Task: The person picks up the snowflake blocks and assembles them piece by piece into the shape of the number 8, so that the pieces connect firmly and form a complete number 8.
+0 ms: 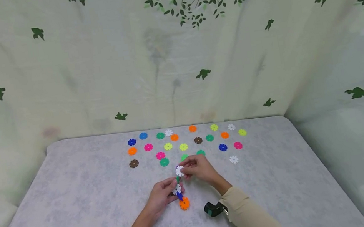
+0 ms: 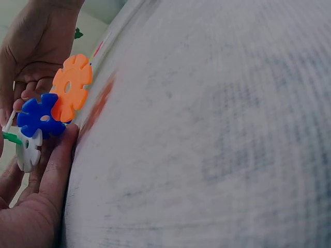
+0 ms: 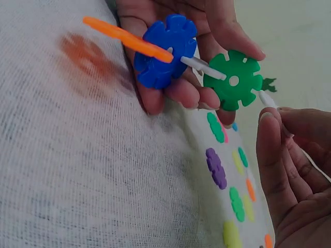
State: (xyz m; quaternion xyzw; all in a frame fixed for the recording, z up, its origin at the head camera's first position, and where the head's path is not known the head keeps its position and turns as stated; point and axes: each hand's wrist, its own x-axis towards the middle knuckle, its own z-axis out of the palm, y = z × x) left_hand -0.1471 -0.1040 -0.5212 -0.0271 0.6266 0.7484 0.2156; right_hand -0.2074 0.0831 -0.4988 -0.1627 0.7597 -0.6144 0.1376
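A chain of notched flower-shaped discs is in my left hand [image 1: 161, 197]: an orange disc [image 2: 72, 88], a blue disc [image 2: 39, 116], a white disc [image 2: 29, 150] and a green disc [image 3: 232, 80], joined at angles. The orange one hangs at the end nearest my body. Between thumb and fingers, my right hand [image 1: 200, 169] pinches another white disc [image 1: 180, 171]. Seen edge-on in the right wrist view, that white disc meets the green disc's rim; whether it sits in a notch I cannot tell. The fingers partly cover it.
Loose discs in many colours lie spread over the far part of the grey table, among them a brown disc [image 1: 134, 163], a pink disc [image 1: 238, 145] and a white disc [image 1: 234, 159] to the right. Behind the table's far edge hangs a leaf-patterned cloth [image 1: 180, 98].
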